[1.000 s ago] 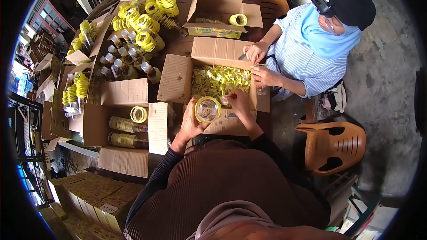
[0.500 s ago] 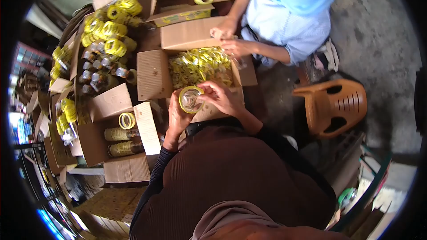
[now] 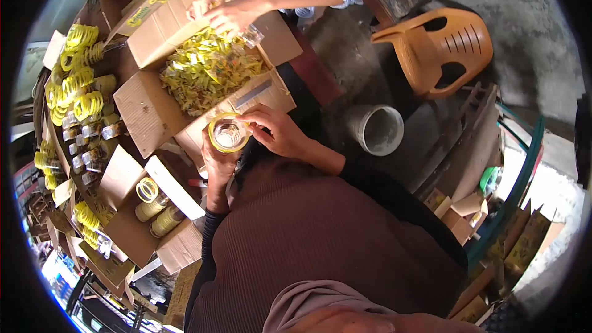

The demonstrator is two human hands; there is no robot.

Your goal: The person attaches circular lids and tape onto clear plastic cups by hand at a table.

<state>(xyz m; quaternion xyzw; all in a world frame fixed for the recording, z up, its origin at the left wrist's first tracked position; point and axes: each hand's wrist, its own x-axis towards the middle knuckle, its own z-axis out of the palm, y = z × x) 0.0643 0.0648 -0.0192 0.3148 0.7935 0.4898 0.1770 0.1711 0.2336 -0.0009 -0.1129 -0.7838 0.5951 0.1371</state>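
Observation:
My left hand (image 3: 217,159) is wrapped round a clear round container with a yellow rim (image 3: 229,134), its open end facing up at me. The fingers of my right hand (image 3: 279,134) are closed at the right side of that rim, partly hiding it. Both hands are in front of my body, at the near edge of an open carton (image 3: 145,111). Inside the carton lies a heap of small yellow wrapped pieces (image 3: 206,68). What my right fingertips pinch, besides the rim, is too small to tell.
Across the carton, another person's hands (image 3: 225,15) work over the heap with something clear. A smaller carton (image 3: 126,231) at left holds stacked yellow rings (image 3: 165,221). More yellow rings (image 3: 79,86) and jars (image 3: 92,159) stand beyond. At right are a bucket (image 3: 381,131) and orange chair (image 3: 447,49).
My view has turned and shifted right, so the cartons appear lower and further left and a bucket shows. Both hands still hold the container. The other person's hands have come over the heap.

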